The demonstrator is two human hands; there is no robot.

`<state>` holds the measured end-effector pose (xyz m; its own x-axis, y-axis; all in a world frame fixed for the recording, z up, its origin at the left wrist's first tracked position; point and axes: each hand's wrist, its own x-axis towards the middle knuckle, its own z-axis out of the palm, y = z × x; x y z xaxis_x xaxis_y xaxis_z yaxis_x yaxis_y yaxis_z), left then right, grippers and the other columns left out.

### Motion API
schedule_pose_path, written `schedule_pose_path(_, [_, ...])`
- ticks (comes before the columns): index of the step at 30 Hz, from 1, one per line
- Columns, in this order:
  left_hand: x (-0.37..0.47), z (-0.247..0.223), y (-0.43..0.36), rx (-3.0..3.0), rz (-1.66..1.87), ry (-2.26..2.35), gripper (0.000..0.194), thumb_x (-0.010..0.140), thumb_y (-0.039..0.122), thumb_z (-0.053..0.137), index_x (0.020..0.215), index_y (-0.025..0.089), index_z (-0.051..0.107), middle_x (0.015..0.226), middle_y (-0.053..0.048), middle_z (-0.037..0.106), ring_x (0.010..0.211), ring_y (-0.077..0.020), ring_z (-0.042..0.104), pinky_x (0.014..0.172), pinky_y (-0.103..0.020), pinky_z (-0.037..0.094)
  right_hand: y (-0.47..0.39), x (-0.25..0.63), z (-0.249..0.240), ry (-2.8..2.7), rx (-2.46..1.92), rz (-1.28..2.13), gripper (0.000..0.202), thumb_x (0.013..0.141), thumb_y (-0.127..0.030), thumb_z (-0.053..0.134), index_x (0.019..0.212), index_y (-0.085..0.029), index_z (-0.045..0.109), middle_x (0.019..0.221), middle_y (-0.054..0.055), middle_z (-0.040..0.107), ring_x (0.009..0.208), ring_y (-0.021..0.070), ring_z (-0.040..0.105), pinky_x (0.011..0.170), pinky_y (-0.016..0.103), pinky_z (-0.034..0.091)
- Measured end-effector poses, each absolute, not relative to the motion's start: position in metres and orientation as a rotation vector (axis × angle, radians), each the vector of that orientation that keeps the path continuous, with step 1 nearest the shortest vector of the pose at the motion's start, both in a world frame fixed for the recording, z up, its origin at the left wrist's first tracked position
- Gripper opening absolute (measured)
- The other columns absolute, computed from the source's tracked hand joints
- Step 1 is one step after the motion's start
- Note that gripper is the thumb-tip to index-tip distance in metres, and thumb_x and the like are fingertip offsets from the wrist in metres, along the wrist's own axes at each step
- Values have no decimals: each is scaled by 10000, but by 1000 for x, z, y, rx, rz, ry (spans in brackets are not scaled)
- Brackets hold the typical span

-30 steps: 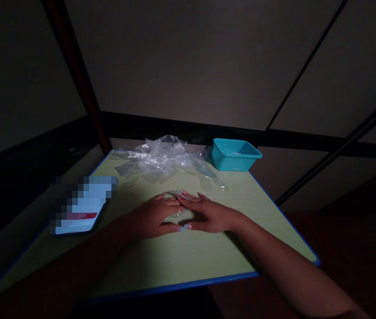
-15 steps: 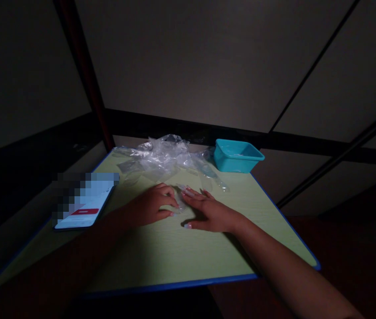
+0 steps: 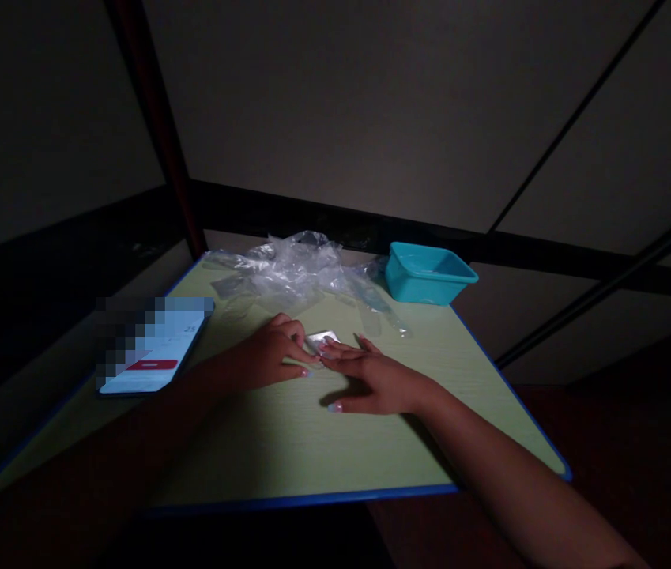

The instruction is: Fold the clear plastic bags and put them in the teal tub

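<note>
Clear, shiny plastic lay as 1 small piece (image 3: 322, 341) on the pale green table (image 3: 311, 446), between the 2 hands. The right hand (image 3: 375, 381) rested its outspread fingers on it, thumb apart. The left hand (image 3: 269, 353) curled beside it, forefinger and thumb slightly apart. Beyond lay crumpled plastic (image 3: 303, 273), near a turquoise tub (image 3: 427, 286); a lit phone (image 3: 163, 348) lay left.

Tbl front (image 3: 311, 454) open; plastic (image 3: 296, 273) (crumpled), tub (image 3: 424, 286) block back.
</note>
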<state>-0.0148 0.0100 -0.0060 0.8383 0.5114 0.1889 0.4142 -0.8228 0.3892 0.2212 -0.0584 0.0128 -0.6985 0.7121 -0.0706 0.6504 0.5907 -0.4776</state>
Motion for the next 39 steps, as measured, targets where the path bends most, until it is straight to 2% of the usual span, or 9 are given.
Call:
schedule_pose_path(12, [-16, -3, 4, 2830, 367, 725, 181, 857, 322, 565, 859, 269, 738, 868, -32, 501, 874, -194, 423, 792, -307, 338, -58, 221, 5, -2741, -1103, 742, 830, 813, -479, 615, 1461, -401, 103, 1526, 38, 229, 1404, 261, 208, 1068, 629, -54])
schedule_pose_path(15, [-17, -2, 3, 2819, 356, 716, 182, 859, 326, 562, 895, 280, 735, 885, -36, 506, 876, -196, 422, 801, -311, 340, -59, 221, 4, -2747, -1089, 701, 928, 802, -489, 627, 1467, -380, -11, 1531, 57, 205, 1410, 254, 185, 1064, 615, -93])
schedule_pose_path(18, [-18, -3, 3, 2814, 372, 686, 203, 865, 331, 555, 975, 304, 724, 872, -37, 509, 858, -194, 422, 782, -305, 342, -60, 219, 5, -2742, -1122, 684, 1032, 787, -511, 630, 1465, -306, -120, 1534, 115, 155, 1414, 244, 170, 1075, 600, -76])
schedule_pose_path(23, [-18, -2, 4, 2789, 424, 673, 205, 856, 340, 567, 974, 291, 727, 916, -39, 532, 895, -196, 441, 824, -317, 355, -59, 218, 6, -2798, -1199, 704, 945, 790, -559, 593, 1496, -235, 55, 1520, 164, 164, 1417, 262, 147, 1080, 592, -74])
schedule_pose_path(29, [-16, 8, 8, 2740, 682, 765, 203, 869, 259, 512, 886, 177, 697, 948, -69, 593, 975, -214, 479, 878, -344, 398, -60, 218, 6, -2778, -1199, 710, 904, 783, -577, 588, 1491, -270, 118, 1530, 134, 149, 1416, 286, 138, 1076, 603, -65])
schedule_pose_path(32, [-14, 3, 8, 2748, 707, 706, 257, 893, 293, 488, 1057, 176, 647, 1072, -83, 626, 1085, -226, 492, 963, -376, 376, -61, 217, 7, -2787, -1217, 704, 893, 784, -576, 589, 1489, -276, 130, 1534, 125, 146, 1416, 287, 141, 1076, 606, -62])
schedule_pose_path(34, [-13, -4, 8, 2762, 627, 652, 349, 915, 337, 468, 1225, 207, 563, 1232, -76, 599, 1212, -233, 452, 1044, -410, 304, -61, 217, 7, -2799, -1239, 693, 887, 778, -585, 591, 1485, -284, 149, 1536, 122, 135, 1419, 284, 129, 1075, 609, -57])
schedule_pose_path(36, [-12, -10, 6, 2756, 482, 625, 435, 938, 375, 430, 1351, 243, 440, 1386, -65, 497, 1321, -235, 365, 1088, -443, 234, -61, 216, 6, -2810, -1239, 673, 872, 767, -594, 598, 1476, -311, 177, 1543, 104, 98, 1424, 283, 94, 1075, 614, -48])
schedule_pose_path(39, [-9, -16, 4, 2728, 298, 637, 475, 967, 391, 351, 1425, 274, 312, 1495, -59, 338, 1396, -232, 244, 1105, -484, 182, -61, 216, 5, -2810, -1227, 648, 860, 754, -602, 609, 1466, -343, 202, 1549, 74, 62, 1427, 284, 56, 1079, 611, -42])
